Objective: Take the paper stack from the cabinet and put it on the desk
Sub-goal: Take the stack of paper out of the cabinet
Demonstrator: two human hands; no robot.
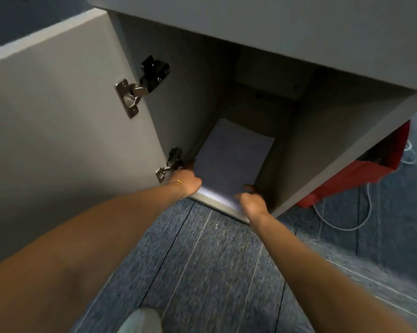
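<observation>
Two hands on one paper stack (229,162), low inside the open grey cabinet (306,150) on its floor panel, near edge at the front lip. Left hand (187,182) clamped on the stack's near-left corner, thumb on top, fingers hidden beneath; thin gold bracelet (178,181) at that wrist. Right hand (252,203) closed over the near-right corner, fingertips tucked under the sheets. Cabinet door (65,121) swung wide to the left, just beside the left forearm, with two metal hinges (142,85) along its inner edge, the lower one almost touching the left hand. Red box (371,171) tucked beside the cabinet's right wall, white cable (361,212) looped on blue-grey carpet (214,260) near it. Pale shoe tip (140,320) at bottom edge.
</observation>
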